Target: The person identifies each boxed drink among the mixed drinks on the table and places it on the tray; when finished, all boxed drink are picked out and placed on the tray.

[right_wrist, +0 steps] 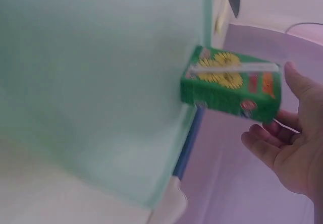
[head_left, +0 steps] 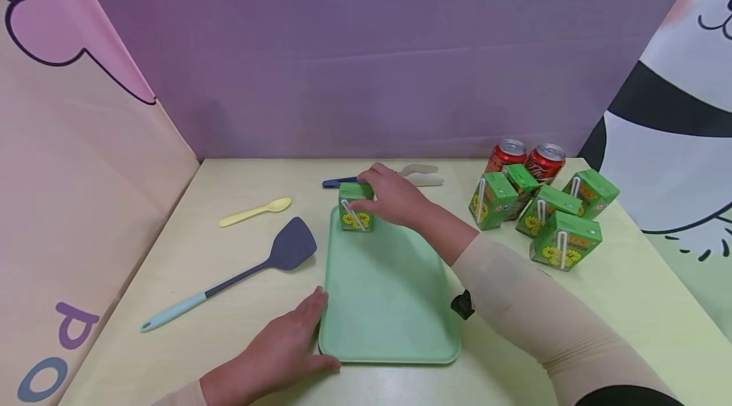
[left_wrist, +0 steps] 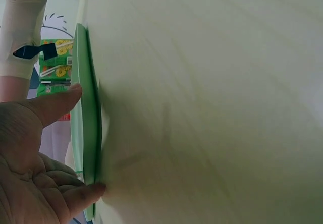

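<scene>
A green juice box point(head_left: 356, 209) with yellow flowers and a white straw stands upright at the far left corner of a pale green tray point(head_left: 394, 304). My right hand point(head_left: 394, 196) is at the top of this juice box. In the right wrist view, its thumb is just off the box's top edge, and loosely bent fingers are beside the box. My left hand point(head_left: 280, 345) rests against the near left corner of the tray, thumb at the near edge and fingers along the left side. The left wrist view shows the thumb and fingers spread at the tray's rim point(left_wrist: 91, 118).
Several juice boxes point(head_left: 563, 242) stand at the right, before two red cans point(head_left: 544, 163). A spatula point(head_left: 291, 244) and a yellow spoon point(head_left: 257, 211) lie left of the tray. Behind it are a blue-handled utensil point(head_left: 338, 182) and beige utensils point(head_left: 426, 180). A purple backdrop point(head_left: 343, 56) rises behind.
</scene>
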`<state>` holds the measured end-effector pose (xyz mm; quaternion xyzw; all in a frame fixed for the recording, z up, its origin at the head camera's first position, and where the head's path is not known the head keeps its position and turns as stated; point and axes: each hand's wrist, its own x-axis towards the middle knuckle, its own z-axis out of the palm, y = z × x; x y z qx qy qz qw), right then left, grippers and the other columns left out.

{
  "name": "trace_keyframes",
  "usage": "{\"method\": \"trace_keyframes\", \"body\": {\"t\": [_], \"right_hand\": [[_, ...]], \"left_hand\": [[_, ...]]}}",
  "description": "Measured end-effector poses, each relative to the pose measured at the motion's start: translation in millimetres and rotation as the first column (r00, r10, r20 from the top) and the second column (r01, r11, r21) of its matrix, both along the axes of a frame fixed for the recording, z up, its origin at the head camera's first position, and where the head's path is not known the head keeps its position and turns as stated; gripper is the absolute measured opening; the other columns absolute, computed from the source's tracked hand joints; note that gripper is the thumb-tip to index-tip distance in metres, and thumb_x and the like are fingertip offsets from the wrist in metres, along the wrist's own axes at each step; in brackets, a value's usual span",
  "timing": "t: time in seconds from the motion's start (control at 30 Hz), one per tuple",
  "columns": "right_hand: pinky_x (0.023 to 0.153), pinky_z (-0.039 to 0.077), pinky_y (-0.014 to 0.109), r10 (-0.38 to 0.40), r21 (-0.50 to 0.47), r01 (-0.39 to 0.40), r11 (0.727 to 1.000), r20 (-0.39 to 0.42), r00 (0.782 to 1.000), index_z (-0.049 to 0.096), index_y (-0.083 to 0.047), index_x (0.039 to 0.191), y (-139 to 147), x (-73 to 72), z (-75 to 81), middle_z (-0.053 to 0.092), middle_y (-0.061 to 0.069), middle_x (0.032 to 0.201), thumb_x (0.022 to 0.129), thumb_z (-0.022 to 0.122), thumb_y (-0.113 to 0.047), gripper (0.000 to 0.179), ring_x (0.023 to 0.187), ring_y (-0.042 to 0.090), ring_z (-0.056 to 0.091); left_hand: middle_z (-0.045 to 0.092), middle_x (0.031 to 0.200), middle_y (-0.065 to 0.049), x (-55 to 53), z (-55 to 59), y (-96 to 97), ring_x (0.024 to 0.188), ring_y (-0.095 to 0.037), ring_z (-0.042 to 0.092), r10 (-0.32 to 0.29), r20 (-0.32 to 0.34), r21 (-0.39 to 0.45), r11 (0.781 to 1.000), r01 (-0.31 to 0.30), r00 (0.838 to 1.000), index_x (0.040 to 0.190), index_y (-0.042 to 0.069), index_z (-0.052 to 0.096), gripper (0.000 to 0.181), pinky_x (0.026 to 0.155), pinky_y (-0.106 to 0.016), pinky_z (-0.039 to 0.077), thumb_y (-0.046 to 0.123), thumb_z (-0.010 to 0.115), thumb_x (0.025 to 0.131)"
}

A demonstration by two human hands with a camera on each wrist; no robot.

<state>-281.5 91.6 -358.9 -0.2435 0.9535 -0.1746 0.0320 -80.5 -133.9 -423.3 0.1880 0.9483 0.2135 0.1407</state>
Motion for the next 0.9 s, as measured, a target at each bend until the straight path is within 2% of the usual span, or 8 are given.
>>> {"method": "trace_keyframes", "body": {"t": [0.1,0.17,0.33,0.53,0.67,0.77,0.8,0.9], "right_hand": [[0.106,0.044,0.046,-0.014,-0.002,0.014,1.000,-0.024,1.000,0.049,-0.013,0.142,17.1,2.5,9.4,0.045,0.006,0.142,0.089,0.061,-0.060,0.073,0.130,0.025,0.047],[0.106,0.043,0.047,-0.031,-0.001,0.031,1.000,-0.045,0.998,0.049,-0.013,0.142,31.3,2.9,16.5,0.046,0.007,0.144,0.090,0.059,-0.060,0.070,0.131,0.026,0.047],[0.098,0.048,0.051,-0.117,-0.020,0.116,0.993,-0.062,0.991,0.050,-0.010,0.140,74.7,5.6,36.8,0.056,0.011,0.135,0.093,0.059,-0.054,0.065,0.121,0.030,0.056],[0.088,0.050,0.054,-0.262,0.067,0.265,0.962,-0.050,0.964,0.050,-0.008,0.136,130.7,13.0,53.3,0.059,0.017,0.127,0.094,0.054,-0.057,0.064,0.112,0.034,0.059],[0.076,0.051,0.050,-0.351,0.147,0.355,0.923,-0.051,0.935,0.056,-0.010,0.125,158.9,18.7,55.6,0.064,0.013,0.115,0.093,0.055,-0.059,0.059,0.100,0.032,0.061],[0.070,0.052,0.051,-0.402,0.205,0.408,0.890,-0.071,0.913,0.059,-0.005,0.118,172.4,19.7,49.5,0.067,0.015,0.108,0.091,0.057,-0.058,0.059,0.093,0.034,0.062],[0.069,0.052,0.052,-0.412,0.225,0.417,0.881,-0.072,0.908,0.060,-0.004,0.115,175.7,19.5,46.6,0.067,0.016,0.105,0.091,0.058,-0.057,0.058,0.090,0.035,0.063],[0.073,0.052,0.058,-0.418,0.291,0.417,0.861,-0.060,0.906,0.057,0.004,0.119,183.4,17.5,36.5,0.066,0.023,0.106,0.092,0.057,-0.058,0.067,0.092,0.041,0.063]], "left_hand": [[0.027,0.159,-0.020,-3.4,1.9,1.3,0.143,-0.033,0.036,-0.023,-0.014,-0.006,1.000,0.023,1.000,0.152,-0.002,0.029,0.109,0.108,-0.050,0.041,0.056,0.079,0.074],[0.027,0.159,-0.020,-4.9,2.4,1.8,0.143,-0.034,0.035,-0.024,-0.015,0.000,1.000,0.024,1.000,0.152,-0.003,0.028,0.111,0.108,-0.050,0.041,0.056,0.080,0.073],[0.026,0.159,-0.020,-5.8,1.2,1.7,0.143,-0.034,0.035,-0.014,-0.003,0.010,1.000,0.014,1.000,0.152,-0.003,0.027,0.114,0.109,-0.050,0.040,0.055,0.082,0.071],[0.026,0.160,-0.019,-3.8,0.0,0.4,0.143,-0.034,0.036,0.007,0.026,0.014,1.000,-0.007,1.000,0.152,-0.002,0.028,0.113,0.107,-0.052,0.041,0.054,0.082,0.071],[0.027,0.160,-0.018,-3.7,0.4,0.2,0.144,-0.033,0.035,0.014,0.031,0.008,1.000,-0.015,0.999,0.153,-0.001,0.027,0.114,0.108,-0.052,0.041,0.057,0.081,0.071],[0.028,0.159,-0.018,-4.4,-0.1,0.6,0.143,-0.033,0.035,0.015,0.029,-0.003,1.000,-0.015,0.999,0.153,-0.001,0.027,0.114,0.108,-0.051,0.041,0.059,0.080,0.071],[0.028,0.159,-0.018,-4.5,-0.3,0.7,0.143,-0.033,0.036,0.016,0.028,-0.004,1.000,-0.016,0.999,0.153,-0.001,0.027,0.114,0.108,-0.051,0.041,0.059,0.080,0.071],[0.029,0.159,-0.018,-4.6,-1.5,1.3,0.143,-0.033,0.036,0.017,0.025,-0.002,1.000,-0.017,1.000,0.153,-0.001,0.029,0.112,0.107,-0.052,0.041,0.057,0.081,0.071]]}}
